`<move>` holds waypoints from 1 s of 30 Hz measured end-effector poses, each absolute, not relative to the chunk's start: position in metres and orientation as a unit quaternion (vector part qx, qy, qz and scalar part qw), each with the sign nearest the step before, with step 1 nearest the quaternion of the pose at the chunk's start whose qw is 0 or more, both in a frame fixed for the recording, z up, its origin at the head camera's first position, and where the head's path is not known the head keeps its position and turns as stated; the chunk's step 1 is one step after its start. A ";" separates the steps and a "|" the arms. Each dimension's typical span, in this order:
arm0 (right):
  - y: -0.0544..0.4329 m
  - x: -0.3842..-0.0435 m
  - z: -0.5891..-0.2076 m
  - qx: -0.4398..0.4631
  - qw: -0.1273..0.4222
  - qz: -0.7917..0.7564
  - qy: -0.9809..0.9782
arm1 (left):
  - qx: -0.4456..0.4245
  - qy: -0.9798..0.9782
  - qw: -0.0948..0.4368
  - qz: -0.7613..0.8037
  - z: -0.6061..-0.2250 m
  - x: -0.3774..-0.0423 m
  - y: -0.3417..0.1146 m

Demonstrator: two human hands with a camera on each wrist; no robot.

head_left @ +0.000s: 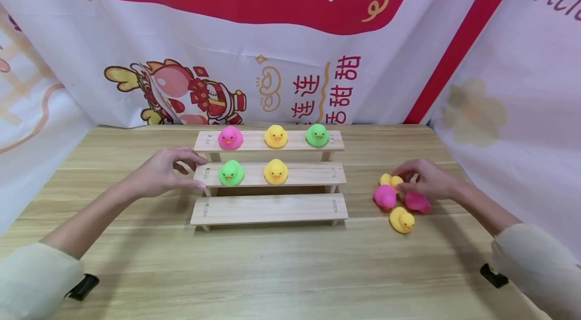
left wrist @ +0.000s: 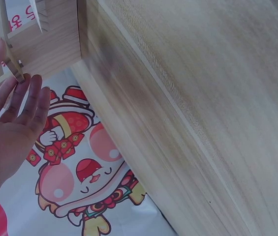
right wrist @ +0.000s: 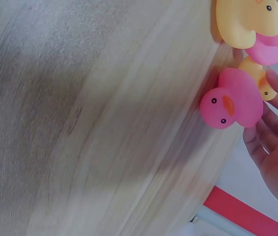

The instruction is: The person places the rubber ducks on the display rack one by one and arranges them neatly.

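A three-tier wooden stand (head_left: pixel 299 206) is set on the table against the backdrop. At its left end, my left hand (head_left: pixel 165 174) holds the middle board, thumb in front and fingers behind. The left wrist view shows those fingers at the board's end (left wrist: pixel 15 69). To the right of the stand, my right hand (head_left: pixel 426 180) pinches a yellow rubber duck (head_left: pixel 386 179) between thumb and fingers; the hand hides part of it. Two pink ducks, one nearer the stand (head_left: pixel 385 197) and one under the hand (head_left: pixel 417 202), lie beside it. Another yellow duck (head_left: pixel 401 220) sits in front.
On the top tier stand a pink duck (head_left: pixel 230 137), a yellow duck (head_left: pixel 276 136) and a green duck (head_left: pixel 317 135). The middle tier bears a green duck (head_left: pixel 231 173) and a yellow duck (head_left: pixel 276 172). A printed cloth (head_left: pixel 386 73) hangs behind the wooden table (head_left: pixel 272 269).
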State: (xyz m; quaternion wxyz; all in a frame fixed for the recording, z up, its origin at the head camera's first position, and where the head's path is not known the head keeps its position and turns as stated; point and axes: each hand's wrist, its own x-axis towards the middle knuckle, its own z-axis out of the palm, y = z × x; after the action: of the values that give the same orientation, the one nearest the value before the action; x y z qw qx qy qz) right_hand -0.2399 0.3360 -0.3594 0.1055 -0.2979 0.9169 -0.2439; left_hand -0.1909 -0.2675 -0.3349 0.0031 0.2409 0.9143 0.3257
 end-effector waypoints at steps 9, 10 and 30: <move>0.327 -0.240 -0.362 -0.273 0.083 -0.216 0.934 | 0.237 0.915 0.006 0.326 -0.335 -0.192 -0.266; 0.326 -0.240 -0.362 -0.272 0.085 -0.213 0.934 | 0.238 0.915 0.005 0.327 -0.335 -0.192 -0.266; 0.326 -0.245 -0.365 -0.294 0.055 -0.210 0.931 | 0.233 0.915 0.010 0.329 -0.333 -0.190 -0.266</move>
State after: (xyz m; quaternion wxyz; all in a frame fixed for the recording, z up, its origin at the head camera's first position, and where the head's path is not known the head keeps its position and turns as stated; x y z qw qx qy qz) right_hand -0.2446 0.3256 -0.3649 0.0551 -0.2943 0.9306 -0.2104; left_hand -0.1903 -0.2660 -0.3335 0.0099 0.2327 0.9151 0.3290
